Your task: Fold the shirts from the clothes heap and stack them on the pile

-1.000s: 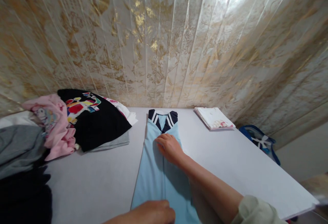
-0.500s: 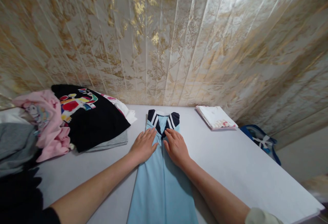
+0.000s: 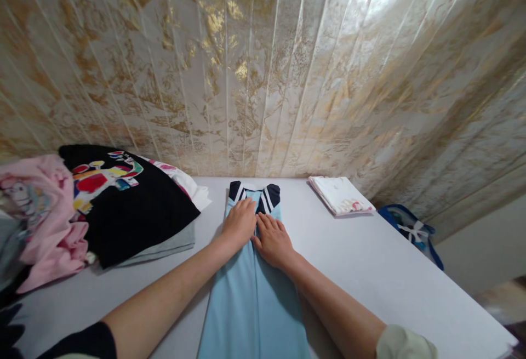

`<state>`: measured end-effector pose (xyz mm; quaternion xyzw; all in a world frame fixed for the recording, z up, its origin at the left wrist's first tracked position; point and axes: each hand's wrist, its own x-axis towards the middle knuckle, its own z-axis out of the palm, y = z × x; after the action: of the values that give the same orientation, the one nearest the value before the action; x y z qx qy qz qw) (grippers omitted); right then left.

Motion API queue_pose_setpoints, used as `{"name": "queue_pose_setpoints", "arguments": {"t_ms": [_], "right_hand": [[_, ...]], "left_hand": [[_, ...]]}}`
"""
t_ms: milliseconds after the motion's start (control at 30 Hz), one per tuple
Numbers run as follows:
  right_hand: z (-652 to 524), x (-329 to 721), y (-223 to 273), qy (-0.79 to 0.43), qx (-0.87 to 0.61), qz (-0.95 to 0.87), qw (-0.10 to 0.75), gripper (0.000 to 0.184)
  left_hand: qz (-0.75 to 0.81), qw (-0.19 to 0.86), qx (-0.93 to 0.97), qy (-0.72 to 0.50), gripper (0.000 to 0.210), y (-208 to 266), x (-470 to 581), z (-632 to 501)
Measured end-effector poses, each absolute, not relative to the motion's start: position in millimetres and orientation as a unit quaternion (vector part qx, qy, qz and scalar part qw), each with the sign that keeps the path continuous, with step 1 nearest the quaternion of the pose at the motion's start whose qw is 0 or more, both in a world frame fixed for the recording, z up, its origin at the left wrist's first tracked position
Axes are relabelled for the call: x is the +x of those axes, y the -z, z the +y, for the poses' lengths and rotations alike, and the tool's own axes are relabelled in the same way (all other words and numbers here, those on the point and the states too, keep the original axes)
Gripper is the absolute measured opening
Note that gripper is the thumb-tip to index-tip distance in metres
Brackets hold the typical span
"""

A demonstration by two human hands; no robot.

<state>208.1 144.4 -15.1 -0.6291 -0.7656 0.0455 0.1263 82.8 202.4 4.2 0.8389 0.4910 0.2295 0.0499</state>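
Your left hand (image 3: 239, 223) and right hand (image 3: 272, 240) lie flat, fingers spread, gripping nothing, just below the navy collar (image 3: 253, 195) of the blue garment (image 3: 252, 298), mid-bench (image 3: 370, 271). Uneven pressure could skew its folded edges.

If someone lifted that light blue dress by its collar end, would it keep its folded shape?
Probably not. The light blue dress looks like thin, soft cloth lying flat on the table, so it would likely droop and unfold. It seems light. The left hand and right hand press it flat, which suggests it shifts easily.

Both hands, left (image 3: 239, 223) and right (image 3: 273, 240), lie flat, palms down, touching.
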Motion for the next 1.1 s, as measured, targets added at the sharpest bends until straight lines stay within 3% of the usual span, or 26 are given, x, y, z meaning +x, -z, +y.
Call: {"name": "queue_pose_setpoints", "arguments": {"t_ms": [133,233,400,533,733,933,1100], "right_hand": [[160,227,11,-0.104,-0.580,-0.791,0.167,0.050],[187,266,3,-0.224,-0.530,-0.784,0.235,0.032],[254,320,3,-0.241,-0.663,-0.588,0.397,0.034],[298,320,18,-0.293,-0.656,-0.558,0.415,0.039],[320,312,31,-0.368,-0.599,-0.548,0.453,0.011],[322,316,34,-0.342,-0.572,-0.546,0.508,0.012],[325,318,39,-0.292,-0.589,-0.559,0.505,0.012]], "left_hand": [[0.486,0.128,0.824,-0.262,0.033,6,102,219],[0.486,0.107,0.828,-0.257,0.027,24,106,223],[0.473,0.084,0.837,-0.263,0.026,34,105,224],[0.476,0.099,0.833,-0.264,0.026,30,105,223],[0.482,0.113,0.830,-0.256,0.026,26,106,222],[0.481,0.120,0.829,-0.259,0.027,28,106,224],[0.478,0.124,0.829,-0.263,0.027,27,106,223]]}}
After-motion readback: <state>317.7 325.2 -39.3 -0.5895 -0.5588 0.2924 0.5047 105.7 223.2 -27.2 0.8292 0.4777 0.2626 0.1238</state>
